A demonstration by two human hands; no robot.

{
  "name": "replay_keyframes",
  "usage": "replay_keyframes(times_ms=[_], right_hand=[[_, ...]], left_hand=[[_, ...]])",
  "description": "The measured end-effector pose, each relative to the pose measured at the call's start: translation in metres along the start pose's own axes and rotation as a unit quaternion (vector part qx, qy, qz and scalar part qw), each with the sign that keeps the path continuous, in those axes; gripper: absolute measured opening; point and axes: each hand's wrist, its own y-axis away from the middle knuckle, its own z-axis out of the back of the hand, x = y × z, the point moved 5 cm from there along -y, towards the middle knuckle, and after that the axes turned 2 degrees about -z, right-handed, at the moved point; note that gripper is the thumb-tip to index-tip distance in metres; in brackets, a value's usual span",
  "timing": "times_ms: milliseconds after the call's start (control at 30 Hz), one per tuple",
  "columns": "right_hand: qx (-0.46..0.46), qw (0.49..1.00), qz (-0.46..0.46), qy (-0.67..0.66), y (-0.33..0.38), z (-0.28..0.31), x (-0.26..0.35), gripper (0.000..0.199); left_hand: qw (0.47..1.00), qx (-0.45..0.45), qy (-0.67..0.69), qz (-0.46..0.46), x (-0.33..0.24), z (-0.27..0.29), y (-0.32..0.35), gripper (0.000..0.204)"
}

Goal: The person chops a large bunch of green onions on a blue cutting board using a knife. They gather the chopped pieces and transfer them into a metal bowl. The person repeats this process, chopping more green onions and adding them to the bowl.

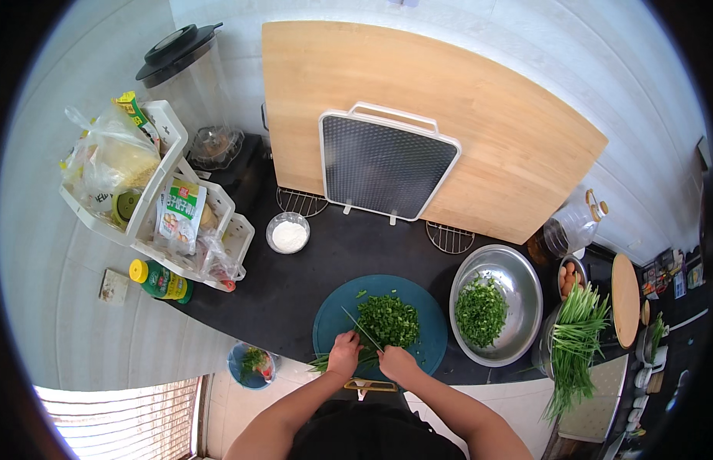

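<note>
A round teal cutting board (333, 313) lies near the counter's front edge. My right hand (399, 365) is closed around the handle of a kitchen knife (361, 328), its blade slanting up and left over the board. Just left of the blade, my left hand (343, 355) presses on a bunch of long green chives (320, 363), whose ends stick out beyond my fingers. Beyond both hands sits a heap of chopped chives (389, 320). More cut chives (481, 311) fill part of a large steel bowl (525, 308) right of the board.
Whole chives (577, 331) overhang a container at the right, near a bowl of eggs (569, 277). A small bowl of white powder (287, 233) stands behind the board. White stacked baskets (146, 218) and a yellow-capped bottle (162, 281) are left. A bin (253, 365) stands below.
</note>
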Motion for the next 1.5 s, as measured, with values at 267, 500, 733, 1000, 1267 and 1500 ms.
replay_keyframes(times_ms=[267, 500, 733, 1000, 1267, 1500], right_hand=[[-0.038, 0.999, -0.033, 0.018, -0.025, -0.017, 0.009, 0.031], [-0.057, 0.998, -0.020, -0.001, -0.022, -0.006, 0.013, 0.033], [-0.062, 0.998, 0.003, 0.024, -0.031, -0.019, 0.010, 0.033], [-0.157, 0.983, 0.012, -0.094, -0.034, 0.008, 0.012, 0.037], [-0.129, 0.986, -0.014, -0.101, 0.029, 0.037, -0.005, 0.037], [-0.110, 0.993, 0.006, -0.035, 0.042, 0.008, -0.013, 0.041]], left_hand=[[1.000, 0.013, -0.014, -0.009, -0.003, -0.001, 0.002, 0.030], [1.000, 0.005, -0.019, 0.011, -0.002, 0.001, 0.001, 0.030], [1.000, 0.022, 0.010, 0.002, 0.005, -0.005, 0.005, 0.027], [1.000, 0.023, 0.020, 0.001, -0.002, 0.004, 0.007, 0.035], [0.997, -0.047, 0.061, 0.013, -0.001, 0.017, 0.016, 0.035], [0.996, -0.060, 0.069, 0.025, 0.003, 0.008, 0.011, 0.023]])
